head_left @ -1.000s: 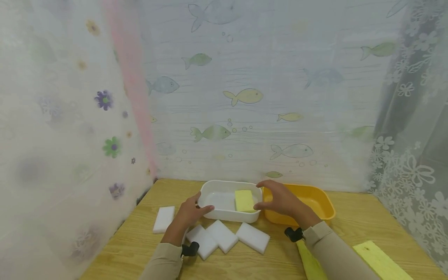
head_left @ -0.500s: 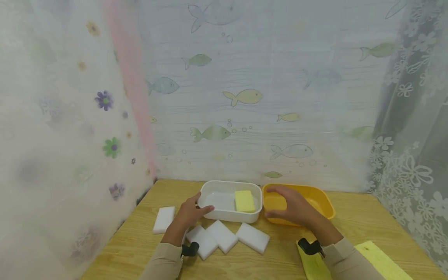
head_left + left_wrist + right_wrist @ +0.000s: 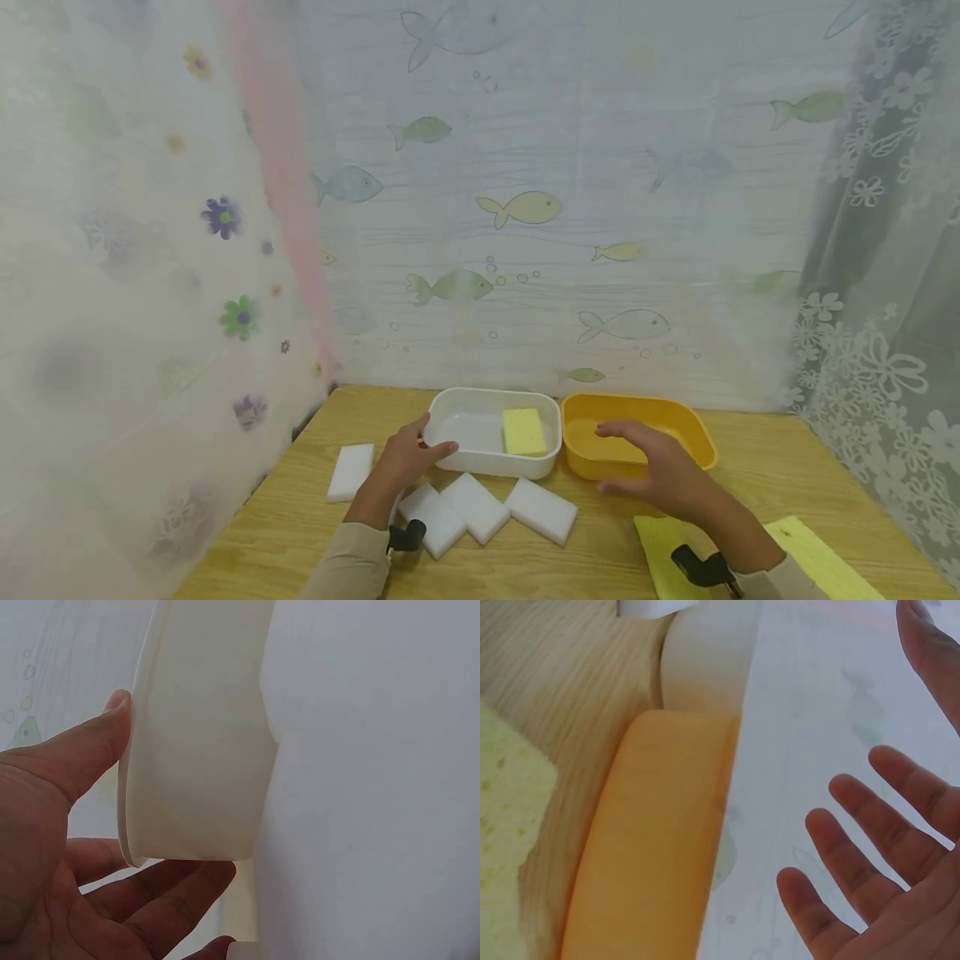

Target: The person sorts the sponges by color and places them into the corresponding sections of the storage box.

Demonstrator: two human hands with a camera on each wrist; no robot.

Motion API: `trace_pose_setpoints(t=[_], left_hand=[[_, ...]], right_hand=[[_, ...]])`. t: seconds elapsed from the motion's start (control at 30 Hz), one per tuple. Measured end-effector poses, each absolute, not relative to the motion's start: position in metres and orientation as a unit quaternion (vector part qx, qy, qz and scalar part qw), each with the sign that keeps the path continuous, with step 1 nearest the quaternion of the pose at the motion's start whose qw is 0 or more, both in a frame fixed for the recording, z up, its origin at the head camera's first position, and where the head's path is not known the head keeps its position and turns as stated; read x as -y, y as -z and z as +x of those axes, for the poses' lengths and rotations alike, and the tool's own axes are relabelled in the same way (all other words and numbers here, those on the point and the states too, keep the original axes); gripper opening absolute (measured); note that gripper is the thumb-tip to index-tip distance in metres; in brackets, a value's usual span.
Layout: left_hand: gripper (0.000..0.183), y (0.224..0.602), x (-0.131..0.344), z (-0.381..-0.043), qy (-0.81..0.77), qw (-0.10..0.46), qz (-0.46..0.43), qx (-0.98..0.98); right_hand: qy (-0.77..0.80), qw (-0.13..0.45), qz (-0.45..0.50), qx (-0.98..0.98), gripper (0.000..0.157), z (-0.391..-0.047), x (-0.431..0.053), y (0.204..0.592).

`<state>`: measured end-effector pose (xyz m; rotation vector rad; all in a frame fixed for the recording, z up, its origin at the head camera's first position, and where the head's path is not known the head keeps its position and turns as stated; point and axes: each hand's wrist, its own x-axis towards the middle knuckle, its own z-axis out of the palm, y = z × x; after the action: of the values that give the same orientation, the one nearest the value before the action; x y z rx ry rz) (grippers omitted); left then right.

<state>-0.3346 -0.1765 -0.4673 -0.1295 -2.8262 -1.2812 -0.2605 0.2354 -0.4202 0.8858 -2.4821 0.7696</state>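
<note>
At the left end of a white plastic tub, my left hand holds the rim, its thumb along the front edge. In the left wrist view, the thumb tip presses the rim and the other fingers curve round the end wall. One yellow sponge lies at the right side inside the white tub. My right hand is over the near side of the orange tub, thumb and fingers spread apart with nothing between them. Those fingers show loosely extended beside the orange wall in the right wrist view.
Several white sponge blocks lie before the white tub, and another white block is left of my left hand. Two yellow sponge sheets lie at the front right, partly behind my right arm. A fish-print curtain hangs behind the table.
My right hand has drawn away from the white tub's right end, moving right and nearer over the orange tub. My left hand keeps its place on the white tub; the sponge has stayed put.
</note>
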Motion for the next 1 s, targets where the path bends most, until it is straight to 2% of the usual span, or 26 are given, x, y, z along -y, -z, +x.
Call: trace_pose_setpoints(t=[0.13,0.53,0.8,1.0], left_hand=[[0.103,0.465,0.175,-0.335,0.412,0.017,-0.042,0.910],[0.101,0.468,0.174,-0.335,0.415,0.012,-0.036,0.909],[0.103,0.469,0.174,-0.335,0.415,0.009,-0.040,0.909],[0.105,0.467,0.176,-0.336,0.415,0.011,-0.039,0.909]], right_hand=[[-0.284,0.195,0.301,0.889,0.067,-0.252,-0.246,0.425],[-0.351,0.086,0.267,0.893,0.066,-0.228,-0.281,0.438],[-0.437,-0.042,0.280,0.854,0.065,-0.217,-0.316,0.451],[-0.437,-0.140,0.297,0.838,0.068,-0.221,-0.334,0.452]])
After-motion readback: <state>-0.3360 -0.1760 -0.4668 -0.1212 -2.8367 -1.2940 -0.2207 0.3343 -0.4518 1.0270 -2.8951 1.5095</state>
